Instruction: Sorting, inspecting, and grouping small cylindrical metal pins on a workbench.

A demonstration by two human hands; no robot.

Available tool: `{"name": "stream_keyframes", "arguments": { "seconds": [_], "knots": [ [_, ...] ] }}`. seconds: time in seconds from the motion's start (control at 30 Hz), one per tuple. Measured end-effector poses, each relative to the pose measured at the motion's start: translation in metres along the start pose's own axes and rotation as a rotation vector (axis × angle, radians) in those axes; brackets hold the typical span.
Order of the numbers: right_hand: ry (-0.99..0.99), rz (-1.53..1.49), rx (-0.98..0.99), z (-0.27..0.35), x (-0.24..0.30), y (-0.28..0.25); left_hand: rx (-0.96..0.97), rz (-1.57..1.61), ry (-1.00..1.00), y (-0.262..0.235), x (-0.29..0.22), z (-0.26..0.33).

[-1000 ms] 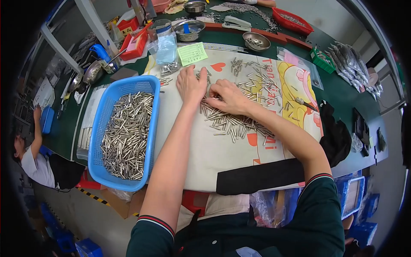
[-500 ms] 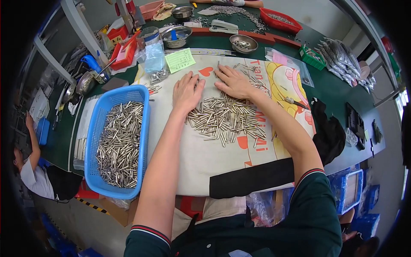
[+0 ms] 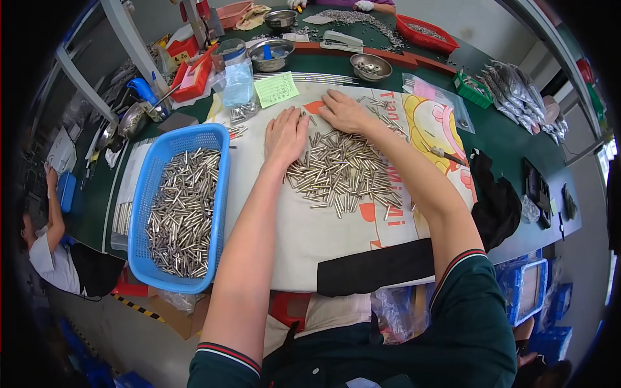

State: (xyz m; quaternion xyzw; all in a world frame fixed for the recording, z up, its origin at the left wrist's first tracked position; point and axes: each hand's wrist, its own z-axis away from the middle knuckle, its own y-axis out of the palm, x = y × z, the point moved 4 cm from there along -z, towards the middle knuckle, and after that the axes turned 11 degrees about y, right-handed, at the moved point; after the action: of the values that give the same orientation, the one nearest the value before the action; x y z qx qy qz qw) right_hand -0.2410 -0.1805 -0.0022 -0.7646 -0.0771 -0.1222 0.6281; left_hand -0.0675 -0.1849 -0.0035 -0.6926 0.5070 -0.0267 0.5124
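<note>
A loose pile of short silvery metal pins lies on the pale printed cloth. At the pile's far left edge, my left hand rests palm down, its fingers stretched forward. My right hand lies at the pile's far edge, fingers pointing left and slightly bent, thumb toward the pins. One or two pins show in the narrow gap between the hands; what lies under the palms is hidden. Left of my left forearm stands a blue plastic basket, filled with many similar pins.
Beyond the cloth are a green paper slip, thin rods, metal bowls and a stapler. A tool with a dark handle and black fabric lie right. A co-worker's gloved hand shows far off; another person sits left.
My right hand has drawn left and away from the pins, closer to my left hand. The far pins it covered now show. The co-worker's gloved hands have come into view.
</note>
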Motion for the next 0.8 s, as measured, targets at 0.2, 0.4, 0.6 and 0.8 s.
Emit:
{"name": "stream_keyframes", "arguments": {
  "seconds": [0.2,0.4,0.6,0.8],
  "knots": [
    [-0.177,-0.332,-0.161,0.048,0.027,-0.036,0.004,-0.061,-0.025,-0.01,0.005,0.005],
    [0.352,-0.321,-0.328,0.011,-0.102,-0.03,-0.001,-0.034,-0.016,-0.003,0.001,0.002],
    [0.282,-0.324,-0.108,0.009,-0.06,-0.007,0.019,-0.044,-0.022,-0.005,0.0,0.003],
    [-0.029,-0.61,0.048,0.081,0.046,-0.015,0.008,-0.063,-0.029,-0.007,0.011,0.008]
  ]
}}
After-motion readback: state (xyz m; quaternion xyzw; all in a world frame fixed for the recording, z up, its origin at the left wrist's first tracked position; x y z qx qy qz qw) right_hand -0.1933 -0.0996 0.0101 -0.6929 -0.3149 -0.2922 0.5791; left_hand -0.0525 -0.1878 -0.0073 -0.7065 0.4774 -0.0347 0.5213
